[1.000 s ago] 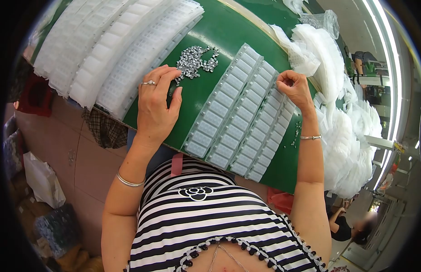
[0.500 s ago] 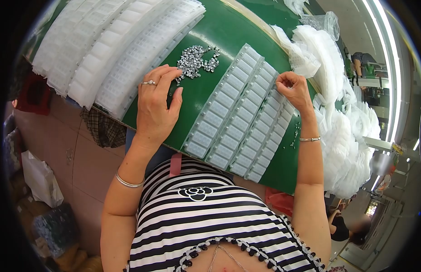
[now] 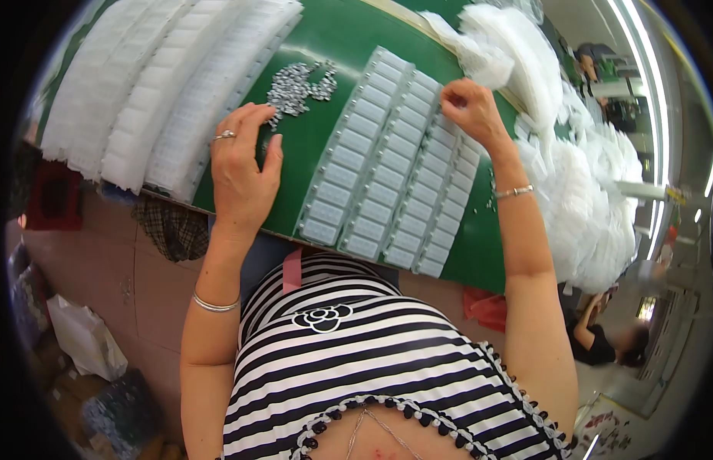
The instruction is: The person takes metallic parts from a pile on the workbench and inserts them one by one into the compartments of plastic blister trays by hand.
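Note:
My left hand [image 3: 245,169] wears a ring and rests palm down over the green table. Its thumb and forefinger are spread, with the fingertips at the near edge of a pile of small silvery metal pieces [image 3: 291,90]. My right hand [image 3: 473,113] is pinched closed at the far right end of the strips; whatever lies between its fingertips is hidden or too small to make out. Between the hands lie several translucent plastic strips [image 3: 360,138], side by side, each divided into rectangular blocks with small silvery bits along the edges.
Stacks of similar white strips [image 3: 195,92] cover the table's left side. White plastic sheets [image 3: 575,184] are heaped at right. Tiny pieces [image 3: 490,201] lie scattered near my right forearm. A red stool [image 3: 55,195] stands at lower left; another person [image 3: 598,333] is in the background.
The camera view has shifted, moving the table and strips up and left in the picture. My left hand stays beside the metal pile, and my right hand stays pinched at the strips' far end.

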`<state>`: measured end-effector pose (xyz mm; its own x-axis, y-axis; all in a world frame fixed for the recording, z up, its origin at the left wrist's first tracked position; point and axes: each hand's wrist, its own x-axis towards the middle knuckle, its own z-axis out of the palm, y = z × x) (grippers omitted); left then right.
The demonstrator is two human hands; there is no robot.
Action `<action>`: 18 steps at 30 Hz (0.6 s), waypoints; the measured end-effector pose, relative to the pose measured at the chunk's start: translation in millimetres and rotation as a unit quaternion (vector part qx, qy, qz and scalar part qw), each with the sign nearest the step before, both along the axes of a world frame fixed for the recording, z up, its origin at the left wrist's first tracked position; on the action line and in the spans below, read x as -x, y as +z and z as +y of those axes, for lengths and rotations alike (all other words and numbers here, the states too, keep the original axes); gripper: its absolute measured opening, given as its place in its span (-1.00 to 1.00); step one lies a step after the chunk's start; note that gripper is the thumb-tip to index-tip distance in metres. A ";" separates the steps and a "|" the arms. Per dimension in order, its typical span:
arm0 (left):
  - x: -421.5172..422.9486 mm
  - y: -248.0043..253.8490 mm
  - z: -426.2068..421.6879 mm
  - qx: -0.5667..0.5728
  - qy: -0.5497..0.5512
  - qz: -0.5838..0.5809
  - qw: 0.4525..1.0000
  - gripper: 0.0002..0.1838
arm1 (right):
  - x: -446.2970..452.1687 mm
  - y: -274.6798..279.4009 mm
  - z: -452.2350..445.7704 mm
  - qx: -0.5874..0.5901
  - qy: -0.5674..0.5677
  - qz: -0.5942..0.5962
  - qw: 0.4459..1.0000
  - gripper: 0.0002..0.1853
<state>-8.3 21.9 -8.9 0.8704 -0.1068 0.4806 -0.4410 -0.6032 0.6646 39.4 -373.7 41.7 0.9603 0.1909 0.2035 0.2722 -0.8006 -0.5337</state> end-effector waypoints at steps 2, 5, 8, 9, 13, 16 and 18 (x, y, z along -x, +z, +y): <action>-0.8 0.2 0.6 -0.004 -0.013 0.001 1.000 -0.55 | -4.7 -4.5 -4.0 0.027 0.019 -0.019 0.999 -0.94; -0.1 -0.3 2.2 -0.011 -0.017 0.000 1.000 -0.56 | 0.1 -3.2 -2.0 0.054 0.033 -0.031 0.998 -0.94; -0.3 -1.6 2.1 -0.014 -0.013 0.000 1.000 -0.58 | 8.1 2.7 -0.3 0.055 -0.005 -0.014 0.998 -0.95; -0.8 -2.2 1.0 -0.014 -0.019 0.000 1.000 -0.58 | 16.2 6.9 -0.3 0.007 -0.030 -0.014 0.999 -0.95; -0.6 -2.4 3.5 -0.019 -0.019 0.004 1.000 -0.60 | 76.4 25.2 -4.6 -0.063 -0.093 -0.010 0.994 -0.95; 0.1 1.4 3.6 -0.021 -0.017 0.009 1.000 -0.60 | 146.5 38.1 -5.9 -0.058 -0.162 0.075 0.982 -0.94; 1.0 2.4 1.9 -0.022 -0.016 0.016 1.000 -0.61 | 183.1 37.3 -10.6 -0.090 -0.220 0.133 0.962 -0.95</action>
<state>-9.3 23.8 -6.4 0.8806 -0.1558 0.4476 -0.4405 -0.6176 0.6516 -143.7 -384.3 79.1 0.9630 -0.2609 -0.0679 -0.2362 -0.6951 -0.6790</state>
